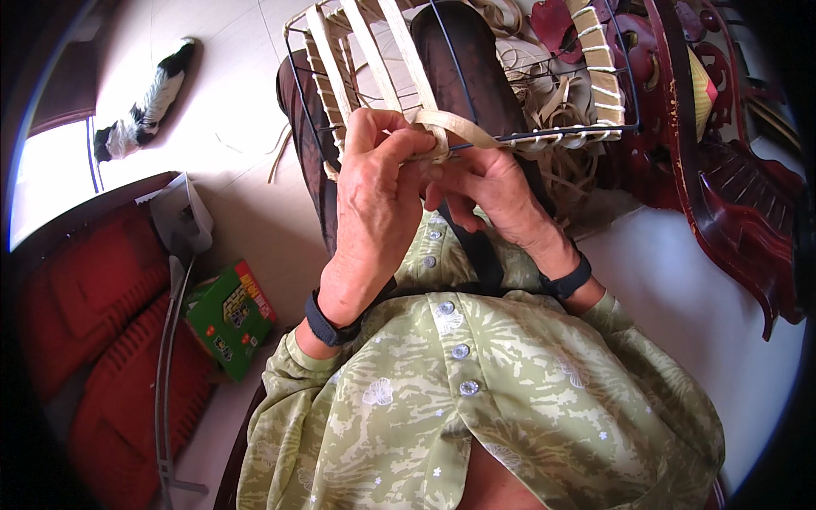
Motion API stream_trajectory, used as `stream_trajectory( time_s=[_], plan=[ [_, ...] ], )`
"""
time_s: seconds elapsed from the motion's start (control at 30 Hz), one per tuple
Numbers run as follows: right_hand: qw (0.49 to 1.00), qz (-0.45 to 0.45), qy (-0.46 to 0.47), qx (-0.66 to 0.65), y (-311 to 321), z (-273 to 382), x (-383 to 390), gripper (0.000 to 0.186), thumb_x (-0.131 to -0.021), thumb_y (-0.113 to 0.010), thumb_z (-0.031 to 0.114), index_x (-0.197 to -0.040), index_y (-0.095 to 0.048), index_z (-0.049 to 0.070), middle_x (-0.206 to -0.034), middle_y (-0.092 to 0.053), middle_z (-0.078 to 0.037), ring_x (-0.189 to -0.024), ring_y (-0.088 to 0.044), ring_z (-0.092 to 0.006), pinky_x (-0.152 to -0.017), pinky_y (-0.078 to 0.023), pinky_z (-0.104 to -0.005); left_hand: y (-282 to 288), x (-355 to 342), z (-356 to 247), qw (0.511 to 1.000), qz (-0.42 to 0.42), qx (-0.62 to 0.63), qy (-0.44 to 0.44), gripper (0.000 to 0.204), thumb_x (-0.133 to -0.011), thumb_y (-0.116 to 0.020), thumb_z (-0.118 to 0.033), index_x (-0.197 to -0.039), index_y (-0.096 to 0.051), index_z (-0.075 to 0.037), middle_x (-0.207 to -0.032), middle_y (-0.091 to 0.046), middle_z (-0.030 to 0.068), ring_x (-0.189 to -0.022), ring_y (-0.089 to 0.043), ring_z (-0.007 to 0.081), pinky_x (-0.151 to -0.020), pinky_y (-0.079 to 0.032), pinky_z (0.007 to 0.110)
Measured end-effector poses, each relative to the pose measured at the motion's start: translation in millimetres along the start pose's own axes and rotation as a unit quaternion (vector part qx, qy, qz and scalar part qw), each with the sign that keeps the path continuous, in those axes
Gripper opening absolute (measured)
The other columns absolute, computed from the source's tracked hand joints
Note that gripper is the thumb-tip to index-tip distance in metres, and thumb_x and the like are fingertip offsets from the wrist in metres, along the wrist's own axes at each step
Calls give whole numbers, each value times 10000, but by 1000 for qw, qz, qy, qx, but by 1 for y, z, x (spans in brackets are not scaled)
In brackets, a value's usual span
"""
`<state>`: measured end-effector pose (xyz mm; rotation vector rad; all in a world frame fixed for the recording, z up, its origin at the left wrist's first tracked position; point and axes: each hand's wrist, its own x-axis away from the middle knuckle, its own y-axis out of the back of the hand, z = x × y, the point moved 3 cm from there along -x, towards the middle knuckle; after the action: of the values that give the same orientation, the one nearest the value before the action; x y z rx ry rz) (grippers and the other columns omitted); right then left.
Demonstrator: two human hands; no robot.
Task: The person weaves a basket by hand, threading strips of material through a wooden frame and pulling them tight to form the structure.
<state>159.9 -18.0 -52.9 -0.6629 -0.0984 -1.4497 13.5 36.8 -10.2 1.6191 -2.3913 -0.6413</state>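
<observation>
A black wire frame (627,76) rests across my legs, partly wrapped with pale flat strips. Several strips (370,47) run across it toward me. My left hand (374,178) is closed at the frame's near side, thumb and fingers pinching a strip where it bends around the wire. A looped strip (459,123) arches above that spot to the right. My right hand (497,195) is just right of and below my left, under the near wire, with curled fingers against the same spot; its fingertips are partly hidden, so what they grip is unclear.
A black-and-white dog (153,98) lies on the tiled floor at upper left. Red padded items (110,314), a metal stand (170,357) and a green box (225,319) are at left. Carved dark-red wooden furniture (697,195) stands at right. Loose strips (561,110) hang beneath the frame.
</observation>
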Motion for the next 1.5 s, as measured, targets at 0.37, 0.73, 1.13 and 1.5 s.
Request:
stream_trajectory(
  time_s=[0.37, 0.73, 1.13, 1.5],
  plan=[
    [978, -169, 53, 111, -6, 10, 20, 228, -989, -671, 228, -959, -736, 11, -704, -643, 20, -481, -489, -14, -436, -362, -197, 0, -2, 1, 1000, -20, -21, -7, 149, -796, -743, 51, -926, -712, -15, -1019, -573, 94, -851, -639, 221, -694, -527, 327],
    [869, -162, 244, 398, -9, 45, 51, 101, -880, -748, 92, -883, -678, 19, -803, -593, -74, -694, -609, -200, -621, -480, -317, 9, -4, -4, 990, 4, -43, -135, 216, -812, -678, 107, -980, -671, -29, -985, -621, 116, -821, -693, 295, -643, -565, 351],
    [822, 4, 355, 445, -22, 82, 72, 346, -759, -859, 242, -664, -586, 51, -694, -584, -56, -701, -592, -255, -796, -485, -398, -1, 8, 0, 973, -59, -71, -210, 342, -680, -692, 76, -979, -686, -89, -956, -657, 49, -800, -679, 245, -649, -547, 358],
    [923, 204, 166, 281, -2, 159, 143, 354, -783, -879, 202, -969, -720, -53, -683, -698, -106, -558, -668, -187, -540, -508, -287, -7, 4, 1, 956, -56, -110, -268, 399, -739, -693, 3, -1092, -725, -182, -988, -643, 32, -771, -666, 221, -638, -543, 345]
  ],
)
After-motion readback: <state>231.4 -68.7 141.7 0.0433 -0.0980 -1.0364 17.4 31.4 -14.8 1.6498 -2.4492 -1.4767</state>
